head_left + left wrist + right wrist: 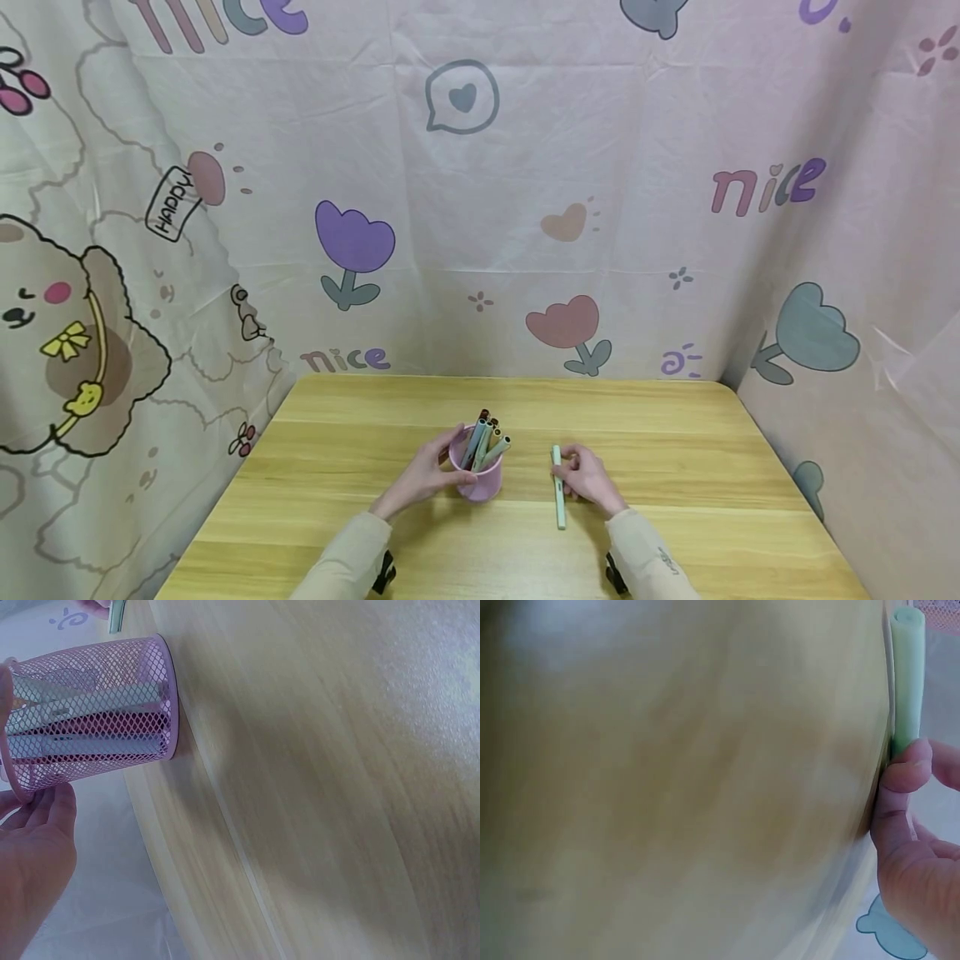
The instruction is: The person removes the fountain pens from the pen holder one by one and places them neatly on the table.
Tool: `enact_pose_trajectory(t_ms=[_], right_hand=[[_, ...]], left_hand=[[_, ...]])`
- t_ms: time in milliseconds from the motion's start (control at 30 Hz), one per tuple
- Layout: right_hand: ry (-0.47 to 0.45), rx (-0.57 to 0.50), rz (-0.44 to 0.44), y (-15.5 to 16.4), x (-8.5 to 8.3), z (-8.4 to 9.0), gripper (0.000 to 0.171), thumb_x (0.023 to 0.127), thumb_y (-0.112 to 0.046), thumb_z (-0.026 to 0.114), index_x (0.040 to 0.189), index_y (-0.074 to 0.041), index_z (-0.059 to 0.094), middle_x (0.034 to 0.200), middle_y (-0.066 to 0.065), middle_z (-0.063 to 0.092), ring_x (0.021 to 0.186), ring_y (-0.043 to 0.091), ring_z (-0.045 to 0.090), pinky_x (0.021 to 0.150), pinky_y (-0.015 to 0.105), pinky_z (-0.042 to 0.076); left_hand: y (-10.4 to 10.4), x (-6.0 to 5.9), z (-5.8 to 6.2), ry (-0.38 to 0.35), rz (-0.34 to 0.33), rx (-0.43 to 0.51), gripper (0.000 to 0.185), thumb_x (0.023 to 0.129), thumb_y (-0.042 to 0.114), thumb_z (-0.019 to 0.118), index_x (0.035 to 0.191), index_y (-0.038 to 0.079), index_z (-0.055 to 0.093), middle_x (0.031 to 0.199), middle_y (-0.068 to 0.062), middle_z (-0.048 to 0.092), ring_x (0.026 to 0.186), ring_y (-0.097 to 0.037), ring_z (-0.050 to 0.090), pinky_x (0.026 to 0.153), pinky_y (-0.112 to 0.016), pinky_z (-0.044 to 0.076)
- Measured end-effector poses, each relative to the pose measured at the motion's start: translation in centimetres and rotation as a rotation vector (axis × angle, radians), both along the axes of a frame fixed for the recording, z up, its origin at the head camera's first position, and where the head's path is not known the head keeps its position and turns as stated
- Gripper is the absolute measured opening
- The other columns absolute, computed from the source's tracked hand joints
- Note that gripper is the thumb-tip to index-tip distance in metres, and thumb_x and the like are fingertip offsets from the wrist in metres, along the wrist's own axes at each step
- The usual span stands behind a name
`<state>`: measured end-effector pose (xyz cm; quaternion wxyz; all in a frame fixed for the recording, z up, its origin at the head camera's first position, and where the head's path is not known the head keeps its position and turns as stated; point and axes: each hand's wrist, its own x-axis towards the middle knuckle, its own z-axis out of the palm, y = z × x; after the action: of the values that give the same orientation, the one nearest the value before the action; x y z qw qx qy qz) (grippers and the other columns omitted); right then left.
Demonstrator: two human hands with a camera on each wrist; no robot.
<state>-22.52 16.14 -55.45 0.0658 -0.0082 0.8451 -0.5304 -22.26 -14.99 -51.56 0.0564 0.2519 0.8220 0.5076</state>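
Observation:
A pink mesh pen cup stands on the wooden table, with several pens sticking out of it. My left hand is curled round the cup's left side and holds it. To the right lies a pale green pen flat on the table. My right hand pinches that pen near its middle with the fingertips.
Patterned pink cloth walls close in the table on the left, back and right. Bare wood lies behind the cup and toward the right edge.

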Motion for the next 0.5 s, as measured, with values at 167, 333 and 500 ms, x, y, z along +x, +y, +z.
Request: enact_pose_trajectory(t_ms=[167,333,500], right_hand=[[-0.005,-0.035,0.019,0.24,0.15,0.27,0.037,0.094,-0.007,0.066,0.125,0.010,0.052,0.075,0.008,0.059,0.052,0.010,0.052,0.042,0.017,0.044],[0.015,-0.053,0.063,0.62,0.25,0.29,0.040,0.094,-0.006,0.067,0.125,0.012,0.050,0.075,0.011,0.062,0.053,0.011,0.053,0.042,0.017,0.045],[0.048,-0.050,0.081,0.98,0.42,0.45,0.043,0.094,-0.006,0.067,0.128,0.012,0.049,0.079,0.012,0.062,0.055,0.011,0.053,0.044,0.017,0.047]], left_hand=[[0.09,-0.07,-0.02,0.002,0.000,-0.004,0.093,0.084,0.019,0.081,0.152,-0.014,0.025,0.154,-0.033,0.039,0.141,-0.050,0.042,0.119,-0.061,0.034],[0.13,-0.09,-0.10,0.000,-0.004,-0.008,0.094,0.084,0.021,0.081,0.152,-0.014,0.025,0.154,-0.033,0.039,0.142,-0.050,0.041,0.119,-0.061,0.034],[0.02,-0.08,-0.17,-0.006,-0.004,-0.006,0.095,0.084,0.021,0.081,0.152,-0.014,0.025,0.154,-0.033,0.038,0.142,-0.050,0.041,0.119,-0.061,0.034]])
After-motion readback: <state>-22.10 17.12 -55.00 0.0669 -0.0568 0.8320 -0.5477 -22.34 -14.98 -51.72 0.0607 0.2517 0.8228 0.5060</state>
